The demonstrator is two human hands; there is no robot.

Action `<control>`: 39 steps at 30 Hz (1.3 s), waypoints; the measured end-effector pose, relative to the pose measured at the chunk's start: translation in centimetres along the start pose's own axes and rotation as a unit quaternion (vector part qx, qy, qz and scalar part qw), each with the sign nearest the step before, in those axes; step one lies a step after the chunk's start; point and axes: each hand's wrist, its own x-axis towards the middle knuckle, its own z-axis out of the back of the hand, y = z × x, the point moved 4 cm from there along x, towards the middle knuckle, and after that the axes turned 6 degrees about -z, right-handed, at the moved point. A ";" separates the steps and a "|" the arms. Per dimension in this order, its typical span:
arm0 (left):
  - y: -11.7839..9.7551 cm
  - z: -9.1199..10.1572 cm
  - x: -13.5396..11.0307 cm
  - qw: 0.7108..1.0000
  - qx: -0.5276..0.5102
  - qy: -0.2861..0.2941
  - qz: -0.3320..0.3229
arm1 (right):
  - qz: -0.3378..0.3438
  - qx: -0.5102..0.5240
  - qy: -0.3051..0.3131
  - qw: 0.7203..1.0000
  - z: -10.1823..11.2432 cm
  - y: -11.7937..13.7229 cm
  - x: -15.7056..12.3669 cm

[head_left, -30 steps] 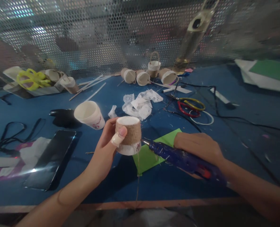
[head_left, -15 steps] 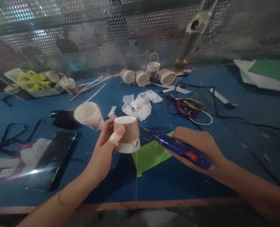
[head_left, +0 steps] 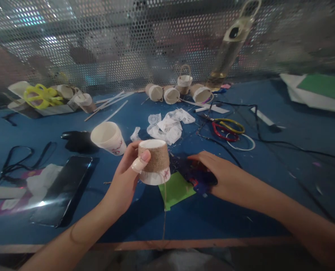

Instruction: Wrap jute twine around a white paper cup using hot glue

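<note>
My left hand [head_left: 129, 169] is closed round a paper cup [head_left: 154, 158], its thumb on the side. Brown twine is wound round part of the cup, and the white printed band below it is bare. From the cup a loose strand of twine [head_left: 165, 222] hangs down past the table edge. My right hand [head_left: 215, 169] is on a dark blue glue gun [head_left: 205, 177], low over the table and blurred by motion. The gun lies partly over a green sheet [head_left: 175, 190]. Its nozzle is hard to make out, and most of the fingers are hidden.
A white paper cup [head_left: 107, 137], crumpled lace [head_left: 170, 126] and a phone [head_left: 62, 192] lie about my hands. Scissors [head_left: 226, 128] and a black cable [head_left: 294, 145] are to the right. Twine-wrapped cups [head_left: 171, 95] and a bottle [head_left: 226, 49] stand along the mesh panel.
My right hand has turned and moved left and down with the glue gun, which now covers more of the green sheet. The left hand and its cup have hardly moved.
</note>
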 end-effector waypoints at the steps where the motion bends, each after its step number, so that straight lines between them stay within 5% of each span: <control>1: 0.0 0.0 0.0 1.000 -0.001 0.002 0.003 | -0.006 0.005 0.010 1.000 0.4 -0.1 0.0; 6: 0.1 -0.2 -0.1 1.000 -0.011 0.015 0.003 | 0.016 0.057 0.015 0.998 2.0 0.6 -0.1; 9: 0.1 -0.3 -0.1 1.000 -0.012 0.017 -0.005 | 0.071 0.153 -0.053 0.984 2.4 2.4 -0.2; 12: 0.1 -0.3 -0.1 1.000 -0.010 0.019 -0.014 | 0.084 0.278 0.026 0.957 1.7 4.4 -0.4; 15: 0.3 -0.3 -0.1 1.000 -0.002 0.022 -0.019 | 0.044 0.382 0.162 0.909 0.9 5.8 -0.8; 17: 0.4 -0.4 -0.3 0.999 0.003 0.024 -0.020 | 0.022 0.467 0.249 0.848 0.4 6.4 -1.0; 19: 0.4 -0.5 -0.5 0.999 0.004 0.029 -0.018 | 0.018 0.534 0.293 0.793 0.0 6.6 -1.1; 21: 0.4 -0.7 -0.5 0.999 0.005 0.035 -0.016 | 0.021 0.572 0.288 0.768 -0.3 6.4 -1.0; 24: 0.3 -0.8 -0.5 0.999 0.010 0.043 -0.022 | -0.006 0.565 0.219 0.796 -0.7 5.6 -0.8; 30: 0.4 -0.9 -0.4 0.996 0.029 0.069 -0.041 | -0.026 0.353 0.006 0.935 0.0 4.4 -0.7; 39: 0.6 -0.9 -0.9 0.996 0.033 0.076 -0.019 | 0.012 0.194 -0.141 0.971 1.8 5.0 -0.9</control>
